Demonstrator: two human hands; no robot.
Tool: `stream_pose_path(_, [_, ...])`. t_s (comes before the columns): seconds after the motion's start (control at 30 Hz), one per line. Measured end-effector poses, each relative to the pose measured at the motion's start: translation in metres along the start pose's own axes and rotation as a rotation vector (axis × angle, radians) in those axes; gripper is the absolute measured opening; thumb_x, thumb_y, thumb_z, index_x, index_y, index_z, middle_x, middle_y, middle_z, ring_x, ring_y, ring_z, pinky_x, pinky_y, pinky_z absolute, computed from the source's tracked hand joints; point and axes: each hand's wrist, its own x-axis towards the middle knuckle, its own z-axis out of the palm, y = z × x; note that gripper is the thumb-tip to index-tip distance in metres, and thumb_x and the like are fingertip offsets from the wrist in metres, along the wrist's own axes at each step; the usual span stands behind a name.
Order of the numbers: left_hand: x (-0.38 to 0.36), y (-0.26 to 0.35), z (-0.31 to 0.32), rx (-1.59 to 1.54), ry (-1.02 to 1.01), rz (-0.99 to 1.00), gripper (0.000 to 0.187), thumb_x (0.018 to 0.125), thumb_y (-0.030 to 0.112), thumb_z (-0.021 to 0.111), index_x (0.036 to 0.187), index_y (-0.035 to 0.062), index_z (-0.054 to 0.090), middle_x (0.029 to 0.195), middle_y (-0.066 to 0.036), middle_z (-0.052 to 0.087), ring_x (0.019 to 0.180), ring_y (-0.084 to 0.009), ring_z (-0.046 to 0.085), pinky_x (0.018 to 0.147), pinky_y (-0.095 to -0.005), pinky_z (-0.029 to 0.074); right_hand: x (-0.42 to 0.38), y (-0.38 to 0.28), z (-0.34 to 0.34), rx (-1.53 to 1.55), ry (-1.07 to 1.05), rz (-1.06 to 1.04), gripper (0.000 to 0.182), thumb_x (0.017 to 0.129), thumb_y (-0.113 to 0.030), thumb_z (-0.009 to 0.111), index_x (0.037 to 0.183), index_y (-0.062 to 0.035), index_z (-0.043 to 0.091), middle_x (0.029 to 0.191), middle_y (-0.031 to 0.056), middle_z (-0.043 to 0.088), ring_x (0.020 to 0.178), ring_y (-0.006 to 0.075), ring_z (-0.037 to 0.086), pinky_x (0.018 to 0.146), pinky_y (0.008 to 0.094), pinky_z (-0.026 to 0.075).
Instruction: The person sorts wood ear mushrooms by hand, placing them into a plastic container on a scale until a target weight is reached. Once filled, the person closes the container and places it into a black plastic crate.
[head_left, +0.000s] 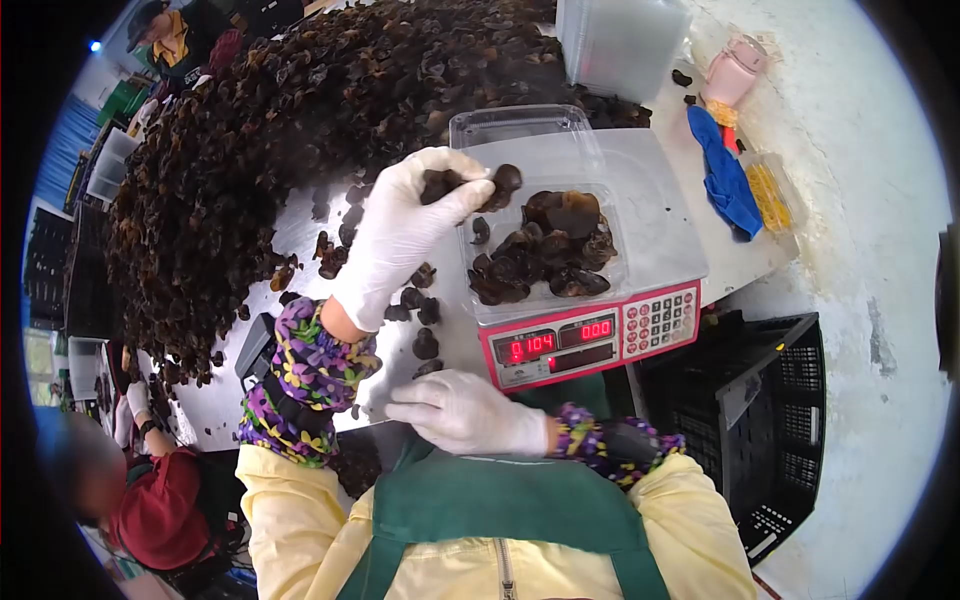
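My left hand point(405, 235), in a white glove, is closed in a pinch on dark wood ear mushroom pieces point(503, 188), just left of a clear plastic box. The box point(622, 250) stands on a red-rimmed digital scale point(590, 337) and holds several wood ears point(550, 250). Its hinged lid point(525, 118) is folded back. The scale's display reads 0.104 and 0.00. My right hand point(470, 415), also gloved, is at the table's front edge before the scale. Its fingers reach left, loosely extended, and hold nothing that I can see. Loose wood ears point(426, 343) lie just beyond it.
A large heap of wood ears point(330, 90) covers the far and left table. Clear boxes point(625, 45) are stacked at the back. At right are a pink bottle point(735, 70), a blue cloth point(722, 175) and black crates point(740, 420). Co-workers point(160, 500) are at left.
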Motion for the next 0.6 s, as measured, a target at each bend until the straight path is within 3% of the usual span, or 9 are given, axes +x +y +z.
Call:
stream_pose_path(0.07, [0.000, 0.005, 0.014, -0.026, -0.021, -0.023, 0.010, 0.093, 0.010, 0.074, 0.100, 0.0039, 0.072, 0.086, 0.003, 0.069, 0.075, -0.0013, 0.057, 0.066, -0.0194, 0.047, 0.006, -0.022, -0.055, -0.105, -0.002, 0.016, 0.029, 0.084, -0.008, 0.070, 0.113, -0.0125, 0.070, 0.105, 0.0016, 0.069, 0.082, 0.0220, 0.068, 0.072, 0.0372, 0.055])
stream_pose_path(0.17, [0.004, 0.000, 0.028, -0.073, -0.096, -0.077, 0.009, 0.094, 0.011, 0.073, 0.099, 0.0042, 0.071, 0.082, 0.004, 0.068, 0.074, -0.0019, 0.058, 0.066, -0.0194, 0.047, 0.016, -0.024, -0.142, -0.334, 0.250, 0.031, 0.019, 0.084, 0.001, 0.067, 0.101, -0.0073, 0.070, 0.104, 0.0070, 0.071, 0.085, 0.0246, 0.069, 0.075, 0.0358, 0.055])
stream_pose_path(0.23, [0.007, -0.014, 0.035, 0.373, -0.110, 0.288, 0.013, 0.090, 0.010, 0.074, 0.102, 0.0054, 0.070, 0.097, -0.002, 0.070, 0.094, -0.0134, 0.062, 0.088, -0.0285, 0.049, 0.019, -0.024, -0.185, -0.560, 0.344, 0.263, 0.018, 0.085, -0.002, 0.067, 0.102, -0.0082, 0.070, 0.100, 0.0084, 0.070, 0.095, 0.0287, 0.066, 0.084, 0.0400, 0.052])
stream_pose_path(0.3, [0.000, -0.010, 0.041, 0.606, -0.071, 0.273, 0.021, 0.089, 0.013, 0.074, 0.109, 0.0073, 0.069, 0.114, -0.006, 0.067, 0.110, -0.0178, 0.058, 0.098, -0.0311, 0.045, 0.013, -0.011, -0.210, -0.759, 0.304, 0.394, 0.021, 0.082, -0.006, 0.072, 0.102, -0.0116, 0.071, 0.111, 0.0092, 0.066, 0.103, 0.0301, 0.061, 0.090, 0.0403, 0.049])
stream_pose_path(0.33, [-0.004, -0.006, 0.042, 0.540, -0.068, 0.234, 0.032, 0.092, 0.017, 0.073, 0.121, 0.0077, 0.066, 0.123, -0.007, 0.063, 0.120, -0.0186, 0.055, 0.102, -0.0317, 0.043, 0.011, -0.004, -0.216, -0.795, 0.266, 0.382, 0.020, 0.081, -0.008, 0.072, 0.101, -0.0119, 0.072, 0.112, 0.0095, 0.066, 0.105, 0.0306, 0.060, 0.091, 0.0407, 0.048])
stream_pose_path(0.37, [-0.003, -0.010, 0.041, 0.539, -0.063, 0.232, 0.032, 0.092, 0.017, 0.073, 0.121, 0.0077, 0.066, 0.123, -0.007, 0.063, 0.120, -0.0186, 0.055, 0.102, -0.0317, 0.043, 0.010, 0.002, -0.220, -0.830, 0.230, 0.372, 0.018, 0.081, -0.009, 0.073, 0.099, -0.0122, 0.072, 0.114, 0.0098, 0.065, 0.108, 0.0312, 0.059, 0.092, 0.0411, 0.048])
stream_pose_path(0.43, [-0.004, -0.010, 0.039, 0.205, -0.011, 0.241, 0.043, 0.095, 0.019, 0.070, 0.134, 0.0067, 0.059, 0.131, -0.008, 0.061, 0.125, -0.0190, 0.053, 0.107, -0.0327, 0.041, 0.014, 0.008, -0.224, -0.832, 0.188, 0.368, 0.017, 0.081, -0.011, 0.073, 0.098, -0.0125, 0.072, 0.114, 0.0101, 0.065, 0.109, 0.0315, 0.058, 0.094, 0.0418, 0.047])
stream_pose_path(0.47, [-0.010, -0.007, 0.036, 0.125, 0.007, 0.150, 0.045, 0.094, 0.024, 0.070, 0.133, 0.0048, 0.059, 0.132, -0.013, 0.057, 0.130, -0.0246, 0.050, 0.112, -0.0373, 0.037, 0.015, 0.011, -0.226, -0.836, 0.151, 0.363, 0.015, 0.081, -0.012, 0.073, 0.096, -0.0128, 0.073, 0.114, 0.0104, 0.066, 0.111, 0.0318, 0.057, 0.095, 0.0425, 0.046])
stream_pose_path(0.6, [-0.018, -0.019, 0.027, 0.028, 0.047, 0.131, 0.046, 0.096, 0.022, 0.067, 0.138, 0.0061, 0.057, 0.136, -0.014, 0.056, 0.133, -0.0253, 0.049, 0.114, -0.0374, 0.035, 0.020, 0.018, -0.236, -0.926, 0.115, 0.403, 0.014, 0.079, -0.017, 0.076, 0.091, -0.0122, 0.072, 0.119, 0.0113, 0.064, 0.119, 0.0328, 0.055, 0.101, 0.0453, 0.042])
